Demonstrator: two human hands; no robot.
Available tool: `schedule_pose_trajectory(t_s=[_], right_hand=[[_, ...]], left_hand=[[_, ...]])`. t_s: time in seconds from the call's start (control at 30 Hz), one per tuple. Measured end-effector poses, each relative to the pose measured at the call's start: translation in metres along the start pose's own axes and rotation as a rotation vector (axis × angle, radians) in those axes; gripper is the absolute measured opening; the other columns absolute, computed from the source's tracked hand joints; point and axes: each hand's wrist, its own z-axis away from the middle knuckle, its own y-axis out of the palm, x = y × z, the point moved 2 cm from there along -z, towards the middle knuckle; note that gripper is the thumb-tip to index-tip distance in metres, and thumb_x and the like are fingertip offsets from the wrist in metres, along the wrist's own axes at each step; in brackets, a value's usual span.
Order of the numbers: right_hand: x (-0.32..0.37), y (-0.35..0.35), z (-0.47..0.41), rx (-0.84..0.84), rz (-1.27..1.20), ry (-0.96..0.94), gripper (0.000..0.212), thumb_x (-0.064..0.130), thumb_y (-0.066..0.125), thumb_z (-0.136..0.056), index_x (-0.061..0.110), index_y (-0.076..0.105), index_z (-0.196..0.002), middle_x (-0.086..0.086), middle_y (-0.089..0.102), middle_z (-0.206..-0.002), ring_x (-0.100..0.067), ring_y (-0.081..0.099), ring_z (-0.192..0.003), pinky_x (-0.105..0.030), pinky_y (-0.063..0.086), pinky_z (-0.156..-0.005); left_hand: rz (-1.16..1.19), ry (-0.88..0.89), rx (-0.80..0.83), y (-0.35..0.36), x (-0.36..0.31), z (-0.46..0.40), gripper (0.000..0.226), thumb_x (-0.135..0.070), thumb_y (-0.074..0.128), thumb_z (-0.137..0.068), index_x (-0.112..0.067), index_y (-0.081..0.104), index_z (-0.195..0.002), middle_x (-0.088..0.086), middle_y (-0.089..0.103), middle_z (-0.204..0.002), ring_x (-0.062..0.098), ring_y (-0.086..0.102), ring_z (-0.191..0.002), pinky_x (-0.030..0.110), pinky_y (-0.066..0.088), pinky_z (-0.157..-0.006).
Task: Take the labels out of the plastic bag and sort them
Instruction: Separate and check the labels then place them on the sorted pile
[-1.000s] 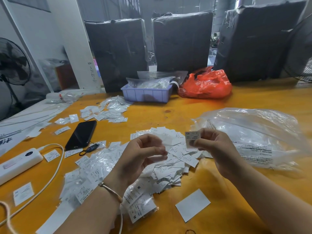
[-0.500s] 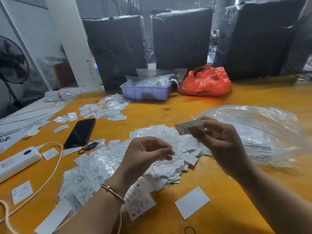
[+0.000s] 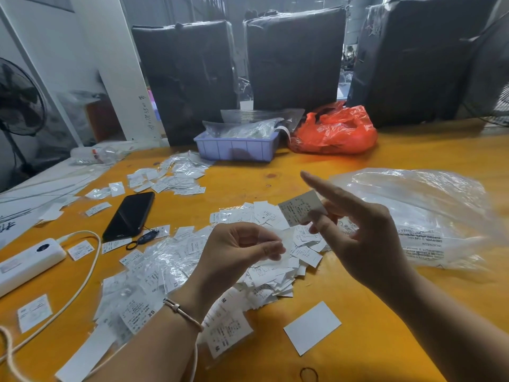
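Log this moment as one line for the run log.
right hand pinches label | left hand holds small clear sleeve | above label pile

Bare counter [image 3: 371, 312] shows at the near right, broken only by a white card [image 3: 312, 328] and a rubber band [image 3: 309, 374]. A label heap [image 3: 272, 274] fills the middle under both hands. The clear bag [image 3: 429, 216] blocks the right. A phone [image 3: 129, 216], power strip [image 3: 27, 261] and cable [image 3: 82, 285] crowd the left. An open strip runs ahead to the tray [image 3: 237, 147] and orange bag [image 3: 334, 132]; black bales [image 3: 294, 59], probably wrapped, wall the far edge.
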Motion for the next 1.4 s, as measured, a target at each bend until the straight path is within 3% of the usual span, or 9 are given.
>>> schedule_pose_trajectory(t_s=[0.13,0.23,0.47,0.6,0.73,0.8,0.87,1.07,1.4], right_hand=[[-0.006,0.001,-0.001,0.066,0.039,0.074,0.019,0.016,0.062,-0.084,0.014,0.075,-0.098,0.009,0.068,-0.078,-0.010,0.063,-0.069,-0.035,0.051,-0.059],[-0.006,0.012,0.002,0.287,-0.003,0.142,0.027,0.046,0.071,-0.080,0.021,0.075,-0.089,0.017,0.070,-0.080,-0.003,0.064,-0.073,-0.023,0.048,-0.063],[-0.013,0.019,0.006,0.352,-0.016,0.217,0.005,0.021,0.074,-0.081,0.017,0.076,-0.080,0.011,0.069,-0.072,-0.008,0.060,-0.068,-0.025,0.046,-0.062],[-0.012,0.015,0.003,0.304,-0.003,0.218,0.005,0.013,0.073,-0.082,0.017,0.076,-0.082,0.009,0.071,-0.076,-0.007,0.062,-0.070,-0.022,0.047,-0.064],[-0.006,0.002,-0.002,-0.014,-0.065,0.197,0.035,-0.003,0.069,-0.082,0.023,0.069,-0.105,0.012,0.070,-0.082,-0.009,0.065,-0.073,-0.019,0.051,-0.067],[0.000,-0.002,-0.002,-0.055,-0.080,0.129,0.056,-0.008,0.069,-0.080,0.024,0.057,-0.125,0.007,0.070,-0.085,-0.008,0.067,-0.079,-0.019,0.053,-0.072],[0.005,-0.002,-0.002,-0.035,-0.084,0.056,0.062,-0.007,0.071,-0.079,0.021,0.050,-0.131,0.004,0.071,-0.083,-0.008,0.068,-0.081,-0.022,0.055,-0.073],[0.009,0.002,0.001,0.079,0.006,-0.016,0.032,0.011,0.069,-0.080,0.018,0.062,-0.111,0.005,0.073,-0.082,-0.013,0.067,-0.074,-0.024,0.049,-0.061],[0.007,-0.001,0.001,0.014,0.080,-0.013,0.028,0.011,0.068,-0.077,0.013,0.067,-0.105,-0.003,0.074,-0.085,-0.019,0.065,-0.067,-0.029,0.050,-0.056]], left_hand=[[0.059,0.010,-0.015,-0.001,0.000,0.000,0.022,-0.019,0.079,-0.074,-0.003,0.078,-0.089,0.013,0.076,-0.082,0.024,0.074,-0.077,0.025,0.057,-0.069],[0.066,0.026,0.023,0.000,-0.002,0.000,0.017,-0.019,0.079,-0.074,-0.007,0.079,-0.086,0.012,0.075,-0.081,0.021,0.071,-0.077,0.024,0.055,-0.069],[-0.104,0.038,0.111,0.001,-0.002,0.001,0.011,-0.023,0.077,-0.083,-0.013,0.078,-0.087,0.004,0.076,-0.082,0.020,0.072,-0.076,0.035,0.059,-0.067],[-0.124,0.061,0.088,0.003,0.000,0.001,0.013,-0.020,0.073,-0.083,-0.010,0.078,-0.089,0.005,0.076,-0.077,0.020,0.073,-0.067,0.025,0.057,-0.061],[-0.138,0.104,0.076,0.001,0.001,0.002,0.013,-0.020,0.074,-0.081,-0.009,0.077,-0.087,0.004,0.076,-0.076,0.019,0.073,-0.065,0.023,0.056,-0.060],[-0.147,0.120,0.081,0.001,0.000,0.002,0.012,-0.021,0.074,-0.080,-0.011,0.078,-0.087,0.003,0.076,-0.077,0.019,0.072,-0.064,0.023,0.056,-0.060],[-0.151,0.134,0.083,0.001,-0.001,0.002,0.009,-0.020,0.075,-0.080,-0.014,0.078,-0.086,0.001,0.076,-0.077,0.018,0.072,-0.064,0.022,0.056,-0.060],[-0.162,0.152,0.083,0.002,-0.001,0.001,0.010,-0.021,0.077,-0.079,-0.014,0.078,-0.086,-0.001,0.076,-0.077,0.017,0.072,-0.063,0.022,0.056,-0.060],[-0.170,0.150,0.073,0.000,-0.002,0.001,0.013,-0.022,0.076,-0.078,-0.012,0.077,-0.087,0.001,0.076,-0.077,0.018,0.072,-0.065,0.021,0.057,-0.061]])
